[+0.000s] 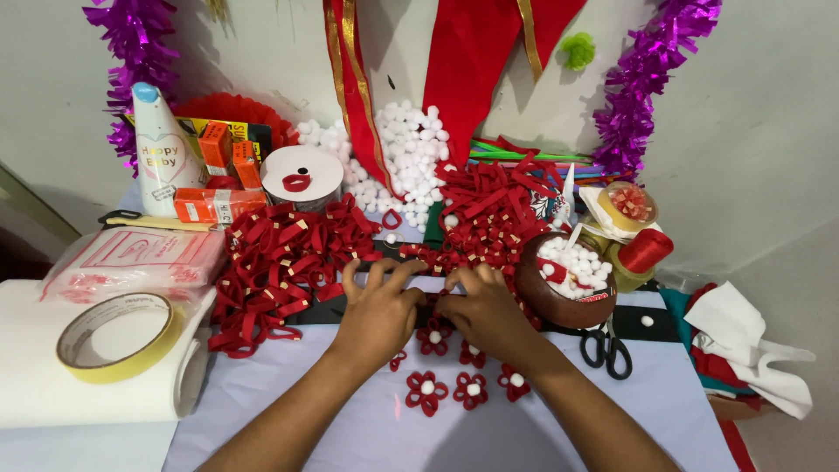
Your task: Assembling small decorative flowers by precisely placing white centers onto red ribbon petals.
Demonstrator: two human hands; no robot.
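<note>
- The left hand [377, 313] lies palm down at mid-frame, fingers [367, 273] spread and bent, tips on the near edge of the loop pile [280, 262]; whether it pinches anything cannot be told.
- The right hand [483, 310] sits just beside it, fingers curled down onto red pieces; its grip is hidden.
- Red flowers [426, 391] with white pompom centres lie on the pale cloth [367, 437] below the hands.
- A brown bowl [559, 301] of pompoms stands right of the right hand, with black scissors [607, 350] below it.
- A tape roll [118, 336] lies at lower left.
- Loose white pompoms [402, 149] are heaped at upper centre.
</note>
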